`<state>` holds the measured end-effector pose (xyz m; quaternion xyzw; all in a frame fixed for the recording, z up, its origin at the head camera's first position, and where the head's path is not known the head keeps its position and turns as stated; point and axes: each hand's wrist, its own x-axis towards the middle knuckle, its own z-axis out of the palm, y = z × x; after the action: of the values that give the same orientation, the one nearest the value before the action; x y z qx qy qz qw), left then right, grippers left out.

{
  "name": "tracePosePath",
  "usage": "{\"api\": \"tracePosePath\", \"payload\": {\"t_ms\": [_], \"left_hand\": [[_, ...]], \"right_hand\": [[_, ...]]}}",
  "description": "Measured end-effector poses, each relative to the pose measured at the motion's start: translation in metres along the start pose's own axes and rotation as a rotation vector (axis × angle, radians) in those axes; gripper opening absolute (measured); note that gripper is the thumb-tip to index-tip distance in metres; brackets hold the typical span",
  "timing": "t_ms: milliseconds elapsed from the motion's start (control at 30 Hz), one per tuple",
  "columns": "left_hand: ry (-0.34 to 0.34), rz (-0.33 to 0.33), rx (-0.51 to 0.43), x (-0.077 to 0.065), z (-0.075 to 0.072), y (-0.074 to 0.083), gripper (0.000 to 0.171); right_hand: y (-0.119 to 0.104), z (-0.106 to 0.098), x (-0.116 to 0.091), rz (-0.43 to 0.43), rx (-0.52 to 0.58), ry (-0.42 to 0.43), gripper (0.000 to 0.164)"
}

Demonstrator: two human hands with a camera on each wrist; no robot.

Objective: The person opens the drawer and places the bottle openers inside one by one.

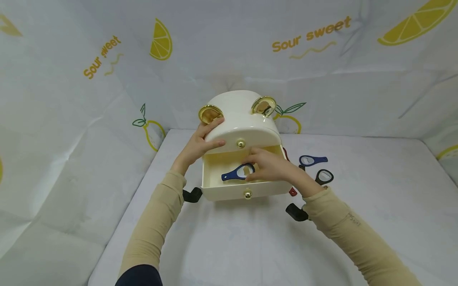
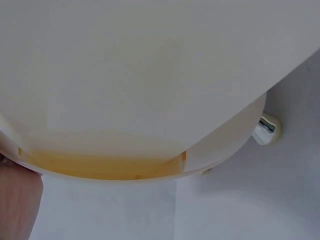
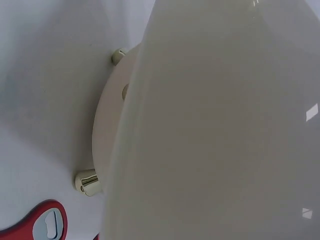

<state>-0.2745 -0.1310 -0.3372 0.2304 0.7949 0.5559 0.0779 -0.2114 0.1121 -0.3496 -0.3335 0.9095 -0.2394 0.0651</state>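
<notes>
A cream, dome-topped box [image 1: 236, 105] with two gold ears stands on the table, its lower drawer [image 1: 214, 192] pulled out toward me. My left hand [image 1: 200, 142] rests on the box's upper left side, fingers by the left ear and thumb along the front. Inside the drawer, my right hand [image 1: 270, 165] has thumb and fingers about the ring end of a blue bottle opener [image 1: 231, 175]. The opener's handle points left. In the left wrist view, the box's pale wall [image 2: 150, 75] fills most of the picture. The right wrist view mostly shows its glossy side [image 3: 215, 125].
Right of the box lie another blue bottle opener [image 1: 316, 160], a black one [image 1: 319, 181] and a red one [image 3: 24, 230]. Gold feet [image 3: 89, 182] hold the box off the white tabletop [image 1: 243, 242]. Behind it hangs a lemon-printed white cloth [image 1: 222, 43].
</notes>
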Motion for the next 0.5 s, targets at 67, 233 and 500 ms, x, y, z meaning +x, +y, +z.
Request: {"api": "tracePosePath", "payload": {"t_ms": [67,233,500], "left_hand": [[0.003,-0.003,0.003,-0.003,0.0,0.006,0.065],[0.008,-0.006,0.004,-0.002,0.0,0.004,0.064],[0.018,-0.001,0.012,0.007,-0.001,-0.016,0.065]], "right_hand": [[0.001,0.001,0.001,-0.005,-0.021,-0.007,0.045],[0.003,0.005,0.004,0.032,-0.067,-0.043,0.045],[0.003,0.006,0.005,0.091,-0.09,-0.082,0.047]]}}
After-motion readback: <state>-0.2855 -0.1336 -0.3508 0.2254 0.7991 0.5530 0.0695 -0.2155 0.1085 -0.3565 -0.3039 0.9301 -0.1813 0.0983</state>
